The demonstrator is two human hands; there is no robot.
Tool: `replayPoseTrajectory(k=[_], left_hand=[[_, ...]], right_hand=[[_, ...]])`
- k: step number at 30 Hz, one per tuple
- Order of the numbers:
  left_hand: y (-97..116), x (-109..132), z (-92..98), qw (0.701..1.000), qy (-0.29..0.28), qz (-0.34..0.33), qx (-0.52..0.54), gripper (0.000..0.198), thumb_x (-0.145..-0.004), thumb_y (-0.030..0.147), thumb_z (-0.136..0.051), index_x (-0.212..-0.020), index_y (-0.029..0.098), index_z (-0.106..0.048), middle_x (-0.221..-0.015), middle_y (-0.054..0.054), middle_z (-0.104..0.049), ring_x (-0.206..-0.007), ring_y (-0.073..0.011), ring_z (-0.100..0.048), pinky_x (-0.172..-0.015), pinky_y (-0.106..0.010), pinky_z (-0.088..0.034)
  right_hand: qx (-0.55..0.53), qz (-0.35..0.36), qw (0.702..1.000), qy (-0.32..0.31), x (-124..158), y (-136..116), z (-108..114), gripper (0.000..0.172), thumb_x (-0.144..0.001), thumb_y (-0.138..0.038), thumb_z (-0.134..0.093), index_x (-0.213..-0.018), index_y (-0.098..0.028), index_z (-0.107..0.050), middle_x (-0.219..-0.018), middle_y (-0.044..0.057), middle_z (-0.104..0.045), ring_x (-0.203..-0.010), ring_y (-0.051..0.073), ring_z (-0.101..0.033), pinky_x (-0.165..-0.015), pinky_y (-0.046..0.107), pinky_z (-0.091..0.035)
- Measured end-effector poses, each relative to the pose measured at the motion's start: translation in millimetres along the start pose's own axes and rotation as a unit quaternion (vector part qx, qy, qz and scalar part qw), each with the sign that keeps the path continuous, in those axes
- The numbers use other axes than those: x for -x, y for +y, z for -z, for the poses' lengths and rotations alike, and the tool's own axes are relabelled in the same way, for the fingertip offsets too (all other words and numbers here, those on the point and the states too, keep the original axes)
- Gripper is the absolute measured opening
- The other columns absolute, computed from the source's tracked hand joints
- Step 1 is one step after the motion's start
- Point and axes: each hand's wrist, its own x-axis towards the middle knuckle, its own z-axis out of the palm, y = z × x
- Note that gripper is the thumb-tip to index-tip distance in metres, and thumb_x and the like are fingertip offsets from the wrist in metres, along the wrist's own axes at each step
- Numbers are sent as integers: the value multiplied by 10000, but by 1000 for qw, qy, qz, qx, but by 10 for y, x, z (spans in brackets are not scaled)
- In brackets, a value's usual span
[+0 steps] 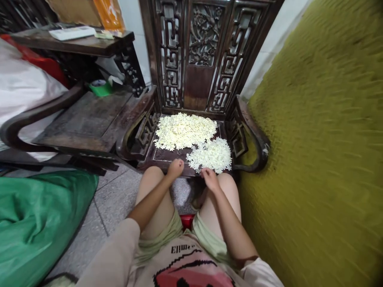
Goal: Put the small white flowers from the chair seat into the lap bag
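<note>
We've got one left hand, one right hand and, just past their fingers, two pale heaps! Well left of those fingers, we count one green tape roll and one green bundle.

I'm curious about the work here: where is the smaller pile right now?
In the head view, the smaller pile lies at the front right of the seat, just beyond the right hand and beside the larger pile.
</note>
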Motion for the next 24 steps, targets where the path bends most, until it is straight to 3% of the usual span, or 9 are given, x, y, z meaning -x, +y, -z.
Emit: replayPoseTrajectory(k=[3, 5, 7, 10, 14, 24], left_hand=[[-87, -426, 233, 993, 10, 33, -114, 339, -776, 149, -462, -1094, 93, -567, -1129, -183, -548, -1056, -268, -501, -911, -360, -362], [-136, -588, 280, 984, 12, 53, -171, 440, -790, 109, -411, -1227, 104, -467, -1276, -186, -455, -1175, -278, -417, -944, -378, -337], [-162, -671, 250, 974, 0, 75, -214, 481, -804, 79, -358, -1281, 124, -405, -1320, -171, -420, -1214, -262, -383, -955, -377, -326], [-165, -701, 136, 960, -14, 99, -262, 413, -827, 97, -339, -1220, 124, -464, -1230, -164, -494, -1130, -248, -454, -927, -369, -340], [-159, -673, 17, 950, 29, 97, -295, 281, -844, 184, -386, -1047, 124, -572, -1119, -142, -542, -1038, -244, -489, -863, -361, -366], [-119, -450, -208, 967, 22, 55, -246, 219, -817, 147, -419, -942, 120, -597, -1054, -145, -545, -1007, -243, -477, -818, -361, -357]], right_hand=[[158, -16, 978, -136, 75, -23, -174, 166, -793, -305, -493, -750, -192, -607, -747, 37, -635, -746, 183, -564, -713, 279, -375], [263, -22, 942, -209, 87, -54, -276, 180, -801, -316, -496, -798, -177, -611, -789, 59, -645, -763, 189, -574, -693, 274, -357], [335, -18, 910, -243, 89, -78, -358, 219, -822, -333, -468, -864, -168, -607, -857, 82, -653, -802, 195, -582, -683, 272, -343], [379, -5, 890, -252, 96, -82, -422, 255, -841, -351, -437, -930, -171, -595, -932, 93, -653, -854, 199, -587, -680, 267, -333], [391, -5, 884, -256, 100, -65, -411, 260, -837, -360, -438, -932, -177, -596, -935, 85, -658, -854, 197, -592, -661, 261, -323], [384, -1, 890, -245, 69, -51, -384, 266, -843, -364, -426, -931, -171, -586, -938, 91, -658, -854, 191, -592, -670, 256, -324]])
